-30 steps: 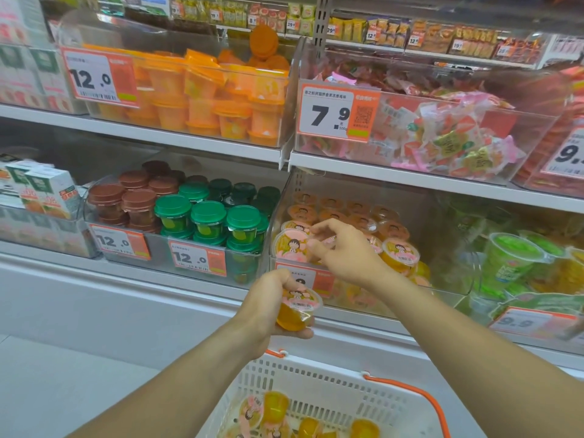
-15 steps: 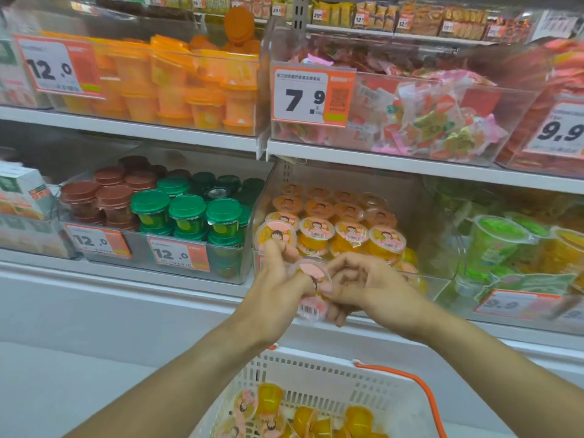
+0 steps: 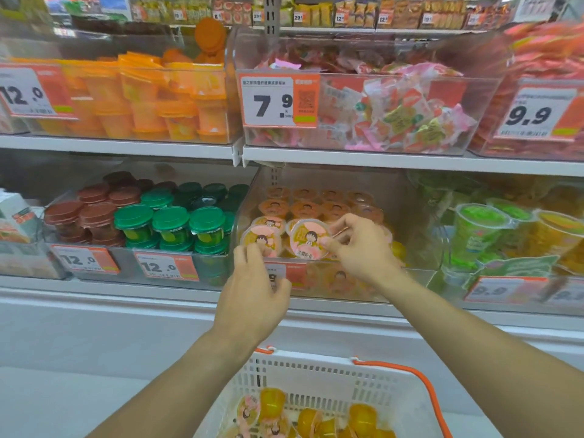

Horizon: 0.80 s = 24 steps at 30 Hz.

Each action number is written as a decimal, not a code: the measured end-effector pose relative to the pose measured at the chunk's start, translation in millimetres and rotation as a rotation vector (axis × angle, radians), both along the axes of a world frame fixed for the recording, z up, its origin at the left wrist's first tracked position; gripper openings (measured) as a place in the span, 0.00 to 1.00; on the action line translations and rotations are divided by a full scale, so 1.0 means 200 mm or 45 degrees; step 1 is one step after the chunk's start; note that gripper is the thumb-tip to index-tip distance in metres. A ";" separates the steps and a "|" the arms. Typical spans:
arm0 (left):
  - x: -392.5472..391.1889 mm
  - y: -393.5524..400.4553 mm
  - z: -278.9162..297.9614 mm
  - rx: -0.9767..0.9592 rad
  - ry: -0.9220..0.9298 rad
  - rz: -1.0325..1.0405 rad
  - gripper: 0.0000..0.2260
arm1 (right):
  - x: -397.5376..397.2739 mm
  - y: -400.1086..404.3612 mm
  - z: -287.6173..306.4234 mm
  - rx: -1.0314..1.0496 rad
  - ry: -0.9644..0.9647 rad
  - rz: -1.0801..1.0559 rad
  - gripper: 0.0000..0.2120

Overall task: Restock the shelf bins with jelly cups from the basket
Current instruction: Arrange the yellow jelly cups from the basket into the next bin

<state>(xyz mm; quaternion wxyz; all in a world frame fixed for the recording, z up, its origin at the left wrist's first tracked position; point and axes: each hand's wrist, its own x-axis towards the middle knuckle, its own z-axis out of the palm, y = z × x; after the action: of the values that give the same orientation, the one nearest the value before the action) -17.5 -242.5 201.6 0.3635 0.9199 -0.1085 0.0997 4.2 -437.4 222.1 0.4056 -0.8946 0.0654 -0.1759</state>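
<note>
two bare hands reach up to the clear shelf bin (image 3: 407, 216) in the middle of the lower shelf. the right hand (image 3: 360, 248) pinches a jelly cup (image 3: 308, 239) by the rim of its pink cartoon lid, thumb below and fingers curled over the right edge, and holds it tilted toward the camera above the front row inside the bin. just left of it another jelly cup with the same lid (image 3: 262, 240) sits in the front row, and the left hand (image 3: 252, 295) is raised in front of the bin's front wall, its fingers loosely bent with the tips at the lower edge of that cup; whether they actually grasp it cannot be told. behind these two, more rows of the same orange-lidded cups fill the bin toward the back.

below the forearms a white plastic basket (image 3: 316, 371) with an orange handle (image 3: 423, 393) stands at the bottom of the view, holding several more yellow jelly cups (image 3: 363, 415), some upright and some on their sides.

left of the open bin, a neighbouring bin holds green-lidded cups (image 3: 170, 221) and brown-lidded cups (image 3: 82, 216), with two price tags reading 12.0 (image 3: 164, 267) on its front. on the shelf above, a bin of orange tubs (image 3: 151, 99) sits to the left and a bin of pink wrapped sweets (image 3: 395, 115) carries a 7.9 price tag (image 3: 279, 101). to the right, a bin of tall green cups (image 3: 477, 232) stands beside the jelly bin.
</note>
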 end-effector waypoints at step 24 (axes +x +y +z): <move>-0.02 -0.01 0.01 -0.129 -0.132 -0.064 0.04 | -0.12 0.02 -0.01 -0.232 -0.471 0.011 0.06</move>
<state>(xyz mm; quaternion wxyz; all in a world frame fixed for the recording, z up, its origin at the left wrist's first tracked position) -22.4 -244.2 204.3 0.4059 0.8908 -0.1452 0.1435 -20.1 -432.8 220.4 0.3288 -0.8803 -0.0302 -0.3405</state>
